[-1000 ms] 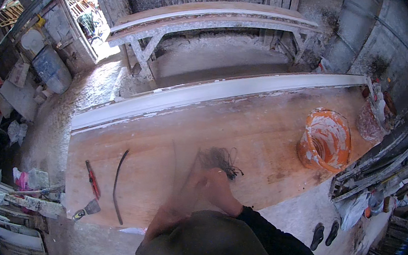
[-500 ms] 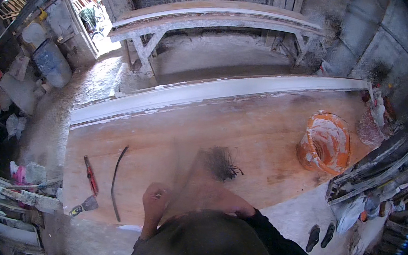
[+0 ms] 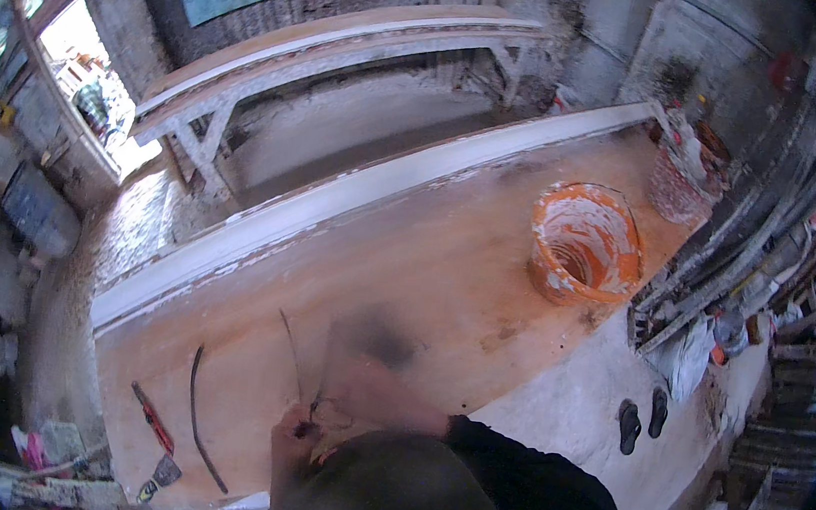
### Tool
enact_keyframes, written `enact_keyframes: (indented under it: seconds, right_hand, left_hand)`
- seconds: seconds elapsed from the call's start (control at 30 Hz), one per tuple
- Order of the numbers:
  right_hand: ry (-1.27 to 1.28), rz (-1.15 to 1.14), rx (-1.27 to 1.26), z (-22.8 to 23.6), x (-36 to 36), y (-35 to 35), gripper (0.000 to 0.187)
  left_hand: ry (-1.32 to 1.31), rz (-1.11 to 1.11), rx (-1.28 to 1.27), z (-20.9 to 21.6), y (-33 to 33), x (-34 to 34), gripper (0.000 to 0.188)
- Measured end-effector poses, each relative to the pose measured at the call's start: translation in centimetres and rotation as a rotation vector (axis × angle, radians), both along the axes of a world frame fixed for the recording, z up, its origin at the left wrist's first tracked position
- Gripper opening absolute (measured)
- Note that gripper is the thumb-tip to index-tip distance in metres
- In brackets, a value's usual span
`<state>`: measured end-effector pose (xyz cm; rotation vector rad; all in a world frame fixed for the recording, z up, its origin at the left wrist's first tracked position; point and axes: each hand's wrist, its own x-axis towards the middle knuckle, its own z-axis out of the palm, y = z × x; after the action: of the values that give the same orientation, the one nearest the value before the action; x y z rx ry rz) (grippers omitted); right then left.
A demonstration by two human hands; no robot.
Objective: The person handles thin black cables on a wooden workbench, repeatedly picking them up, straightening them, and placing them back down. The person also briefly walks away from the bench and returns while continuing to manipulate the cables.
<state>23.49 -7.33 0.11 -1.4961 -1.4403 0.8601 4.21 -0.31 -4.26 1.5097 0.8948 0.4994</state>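
Note:
Close to my body, my left hand [image 3: 295, 434] is closed low over the wooden table [image 3: 449, 250]. A thin dark strand [image 3: 291, 342] rises from beside its fingers. My right hand [image 3: 372, 392] is stretched just right of it, smeared by motion, so its fingers cannot be read. Right beyond the right hand is a blurred bundle of thin dark strands [image 3: 378, 337]; whether the hand touches it I cannot tell. To the left lie a curved black strip [image 3: 198, 418], a slim red-and-black hand tool [image 3: 151, 415] and a putty knife [image 3: 166, 471].
An orange bucket [image 3: 587, 243] crusted with white stands on the table's right part. A long white moulding [image 3: 386, 184] runs along the far edge. Behind is a bench [image 3: 342, 41]. Stacked boards [image 3: 733, 232] crowd the right side, and dark sandals [image 3: 630, 427] lie on the floor.
The view has turned, shifting the bucket left and up in the picture. My right hand has come nearer my left, and a thin strand now shows beside the left hand.

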Motion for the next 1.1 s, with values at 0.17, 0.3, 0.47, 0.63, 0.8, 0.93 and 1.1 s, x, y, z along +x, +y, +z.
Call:
enact_keyframes:
  seconds: [0.17, 0.3, 0.47, 0.63, 0.8, 0.93, 1.1]
  right_hand:
    - [-0.401, -0.355, 0.187, -4.0, -0.2, 0.9, 0.013]
    - [-0.535, -0.459, 0.253, -4.7, -0.7, 0.9, 0.018]
    - [-0.027, -0.039, -0.129, -2.4, 0.4, 0.3, 0.015]
    - [0.367, 0.379, 0.048, -0.7, 0.3, -0.4, 0.018]
    - [0.498, 0.396, -0.046, -0.8, 1.0, -1.0, 0.014]
    - [0.546, 0.251, -0.157, 0.1, 2.0, -1.7, 0.012]
    - [-0.056, -0.179, -0.093, -5.0, 2.3, -1.0, 0.011]
  left_hand:
    - [-0.123, -0.393, -0.133, 1.8, -0.6, 0.2, 0.014]
    - [-0.121, -0.166, -0.226, 0.5, 1.1, -0.5, 0.015]
    - [0.006, 0.132, 0.040, 0.7, 2.9, -0.7, 0.014]
    - [-0.091, 0.203, 0.019, -1.5, 3.5, 0.2, 0.010]
    - [-0.108, 0.141, -0.124, -2.6, 2.9, 1.9, 0.006]
    - [-0.063, 0.032, -0.092, -2.5, 1.9, 3.0, 0.006]
    - [0.020, -0.195, -0.247, 1.1, -0.1, 3.9, 0.006]
